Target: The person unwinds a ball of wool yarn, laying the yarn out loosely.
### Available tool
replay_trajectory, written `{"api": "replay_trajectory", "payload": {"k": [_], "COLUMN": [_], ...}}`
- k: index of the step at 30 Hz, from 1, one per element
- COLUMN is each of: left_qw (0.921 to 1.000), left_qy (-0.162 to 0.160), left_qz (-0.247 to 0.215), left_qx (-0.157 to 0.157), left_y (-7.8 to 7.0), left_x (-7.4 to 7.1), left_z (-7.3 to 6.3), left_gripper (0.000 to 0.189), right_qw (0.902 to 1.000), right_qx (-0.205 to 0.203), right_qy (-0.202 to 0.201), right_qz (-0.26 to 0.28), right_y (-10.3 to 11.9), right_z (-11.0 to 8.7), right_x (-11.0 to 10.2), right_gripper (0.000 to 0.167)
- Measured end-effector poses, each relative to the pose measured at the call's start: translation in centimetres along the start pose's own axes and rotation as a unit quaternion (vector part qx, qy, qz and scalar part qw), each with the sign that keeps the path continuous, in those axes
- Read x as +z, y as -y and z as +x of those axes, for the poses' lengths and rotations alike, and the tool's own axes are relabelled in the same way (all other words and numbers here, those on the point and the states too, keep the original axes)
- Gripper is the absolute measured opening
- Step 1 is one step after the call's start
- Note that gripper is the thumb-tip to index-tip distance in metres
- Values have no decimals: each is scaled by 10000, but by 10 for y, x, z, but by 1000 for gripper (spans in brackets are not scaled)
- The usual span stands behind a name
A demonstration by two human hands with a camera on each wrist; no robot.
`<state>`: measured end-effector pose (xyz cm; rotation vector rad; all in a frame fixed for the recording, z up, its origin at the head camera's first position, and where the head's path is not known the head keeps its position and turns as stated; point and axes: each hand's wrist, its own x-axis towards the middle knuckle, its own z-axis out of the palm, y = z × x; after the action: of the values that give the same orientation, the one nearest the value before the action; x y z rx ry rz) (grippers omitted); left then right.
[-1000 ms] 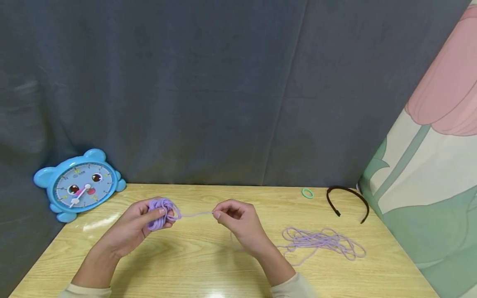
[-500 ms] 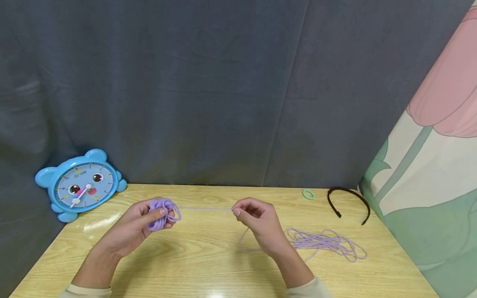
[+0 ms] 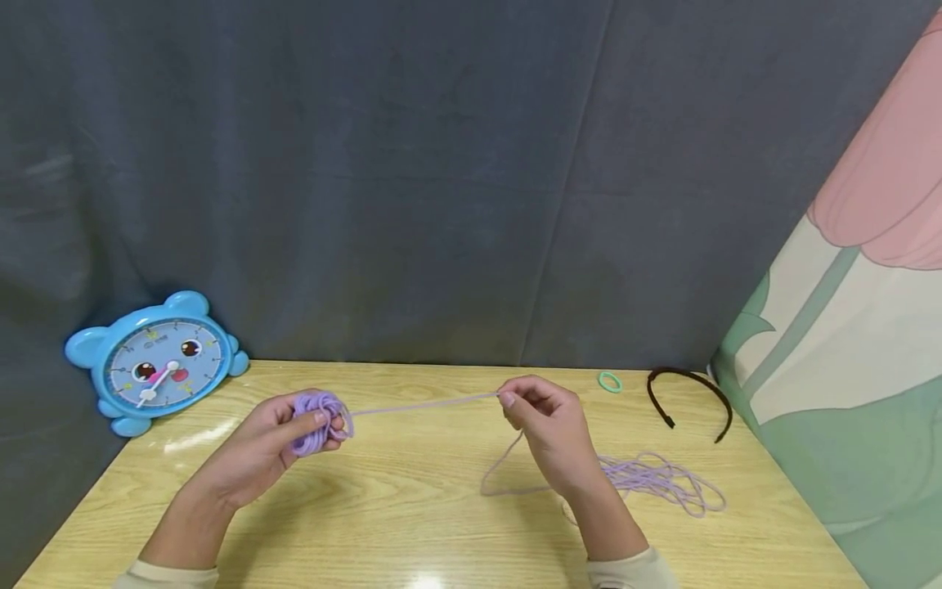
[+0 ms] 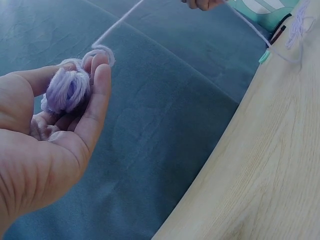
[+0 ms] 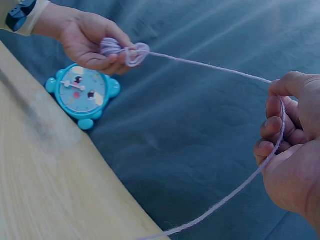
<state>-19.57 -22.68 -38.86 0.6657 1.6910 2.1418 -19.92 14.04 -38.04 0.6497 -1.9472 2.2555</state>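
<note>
While the purple strand [image 3: 427, 404] runs nearly straight between the hands, a snag in the loose yarn [image 3: 666, 481] looks the main risk.

Overlapping loops near the bench's [image 3: 412, 523] right edge could knot if pulled; a loosened left thumb could let turns slip off the wound bundle [image 3: 312, 413]. Left hand [image 3: 253, 446], raised over the bench's left half, curls round the bundle, thumb across it; right hand [image 3: 552, 438], raised over the right half, pinches the strand between thumb and forefinger, other fingers curled.
</note>
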Motion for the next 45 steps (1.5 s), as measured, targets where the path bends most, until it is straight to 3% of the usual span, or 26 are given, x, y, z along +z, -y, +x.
{"api": "replay_trajectory", "payload": {"k": [10,22,30,45], "left_qw": [9999,9998,9997,9998], "left_qy": [-97,-88,-79,-40], "left_qz": [-102,-140,-230,-180], "left_qx": [-51,-53,-87,-22], "left_y": [0,1,6,0], "left_x": [-2,-3,-5,-4], "left_z": [0,1,-3,-1], "left_gripper": [23,23,26,28], "right_qw": [9981,9938,9898,9812], "right_qx": [-186,-433,-488,-839], "right_qy": [-538,-745,-890,-1151], "right_qz": [223,701,998,1304], "right_y": [10,25,27,35], "right_z": [3,2,0,0], "right_x": [-17,-44,-52,-66], "right_gripper": [21,25,24,28]}}
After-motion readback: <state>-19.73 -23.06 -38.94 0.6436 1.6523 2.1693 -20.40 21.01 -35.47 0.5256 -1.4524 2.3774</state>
